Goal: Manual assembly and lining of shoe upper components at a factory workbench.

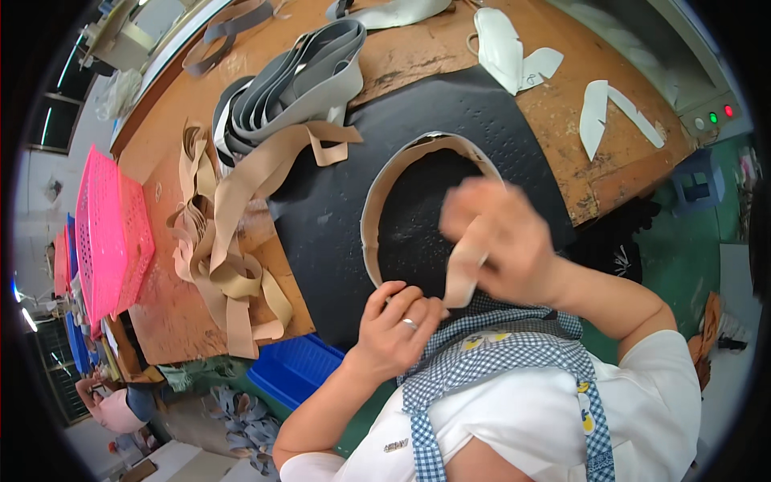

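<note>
A long beige strip (372, 210), looking like leather with a pale edge, stands on its side in a wide loop on a black perforated mat (321, 233). My left hand (397, 325), with a ring on one finger, is closed in a pinch on the strip at the loop's near side. Over the loop's right side is my right hand (506, 241), blurred by motion, its fingers curled around the strip. A short length of the strip hangs below that hand toward my left fingers. My right fingertips are partly smeared.
Loose beige strips (233, 249) lie in a tangle left of the mat, beside a bundle of grey strips (297, 88). White cut pieces (499, 50) lie at the far right of the wooden table (418, 48). A pink basket (112, 233) and blue bin (297, 369) stand by the left edge.
</note>
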Available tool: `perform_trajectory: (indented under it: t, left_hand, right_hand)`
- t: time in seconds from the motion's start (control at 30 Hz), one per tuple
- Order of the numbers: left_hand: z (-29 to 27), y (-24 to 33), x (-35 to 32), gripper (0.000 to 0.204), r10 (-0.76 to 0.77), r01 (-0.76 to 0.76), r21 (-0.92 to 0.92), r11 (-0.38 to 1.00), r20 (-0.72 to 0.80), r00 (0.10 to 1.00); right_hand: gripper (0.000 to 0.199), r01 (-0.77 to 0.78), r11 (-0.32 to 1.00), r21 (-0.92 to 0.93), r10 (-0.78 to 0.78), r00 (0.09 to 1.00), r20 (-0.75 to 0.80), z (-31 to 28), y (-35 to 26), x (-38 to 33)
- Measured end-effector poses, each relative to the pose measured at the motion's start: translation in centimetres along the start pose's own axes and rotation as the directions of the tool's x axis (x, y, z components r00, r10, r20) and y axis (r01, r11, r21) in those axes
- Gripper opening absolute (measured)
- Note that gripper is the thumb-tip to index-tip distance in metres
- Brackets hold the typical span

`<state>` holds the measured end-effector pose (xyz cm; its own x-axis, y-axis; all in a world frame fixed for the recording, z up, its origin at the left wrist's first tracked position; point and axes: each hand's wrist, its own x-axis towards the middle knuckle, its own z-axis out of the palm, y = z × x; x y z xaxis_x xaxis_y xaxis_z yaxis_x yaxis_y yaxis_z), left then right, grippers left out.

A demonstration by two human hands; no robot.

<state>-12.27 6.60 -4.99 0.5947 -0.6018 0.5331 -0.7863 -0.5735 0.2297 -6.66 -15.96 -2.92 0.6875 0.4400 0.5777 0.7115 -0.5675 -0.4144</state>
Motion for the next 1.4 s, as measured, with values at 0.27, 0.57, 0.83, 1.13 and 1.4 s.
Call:
perform_trajectory:
  t: [0.27, 0.57, 0.83, 1.13, 1.4]
  left_hand:
    - [0.1, -5.9, 10.8, 0.039, -0.146, 0.148, 0.056, 0.987, -0.051, 0.988]
    - [4.1, -9.5, 13.3, 0.030, -0.095, 0.092, 0.091, 0.992, 0.031, 0.995]
    - [2.5, -7.4, 11.2, 0.013, 0.218, -0.207, -0.100, 0.973, 0.118, 0.969]
    - [1.2, -8.4, 9.6, 0.018, -0.136, 0.134, 0.134, 0.982, 0.009, 0.991]
    - [1.2, -8.6, 10.4, 0.016, -0.318, 0.304, 0.142, 0.942, 0.097, 0.943]
  right_hand:
    - [0.063, -0.579, 0.815, 0.003, 0.564, 0.796, 0.219, -0.8, 6.6, 3.4]
    - [0.020, -0.587, 0.790, 0.174, 0.528, 0.797, 0.293, 0.1, 9.3, 7.6]
    - [0.025, -0.598, 0.792, 0.123, 0.532, 0.775, 0.342, 0.9, 10.7, 7.0]
    - [0.072, -0.549, 0.804, 0.226, 0.303, 0.707, 0.639, -0.9, 6.8, 6.9]
    - [0.023, -0.371, 0.929, -0.007, 0.323, 0.800, 0.506, 1.5, 3.5, 5.5]
